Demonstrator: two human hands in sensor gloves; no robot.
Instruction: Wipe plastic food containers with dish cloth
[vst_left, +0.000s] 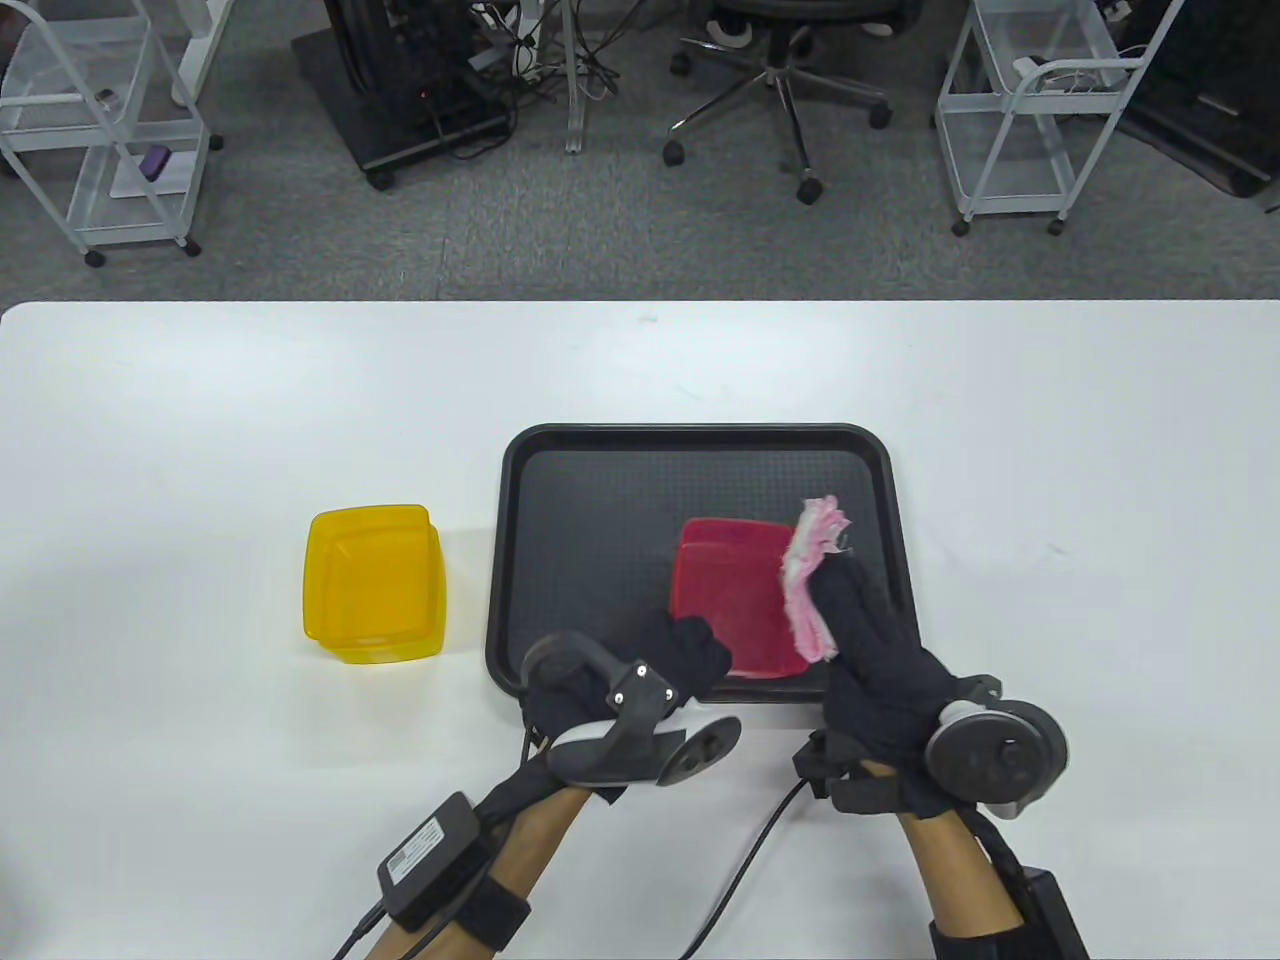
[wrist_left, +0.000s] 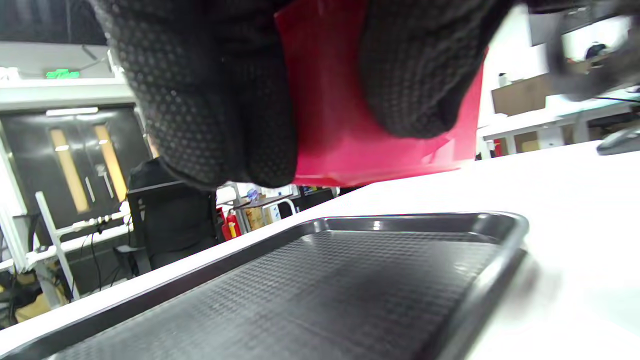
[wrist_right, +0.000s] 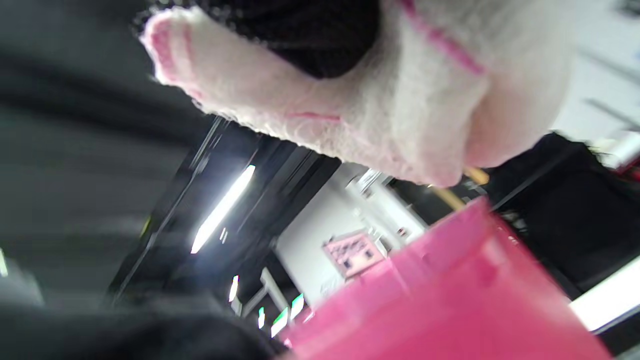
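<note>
A red plastic container (vst_left: 728, 600) is held over the black tray (vst_left: 600, 500). My left hand (vst_left: 670, 655) grips its near left edge; in the left wrist view the gloved fingers (wrist_left: 210, 100) clasp the red wall (wrist_left: 340, 130) above the tray (wrist_left: 350, 280). My right hand (vst_left: 850, 610) holds a pink and white dish cloth (vst_left: 812, 580) against the container's right side. The right wrist view shows the cloth (wrist_right: 380, 105) just above the red container (wrist_right: 450, 300). A yellow container (vst_left: 373, 584) stands on the table to the left of the tray.
The white table (vst_left: 200, 420) extends all around the tray. Cables from the gloves trail over the table's near edge (vst_left: 740, 880). Carts and an office chair stand on the floor beyond the far edge.
</note>
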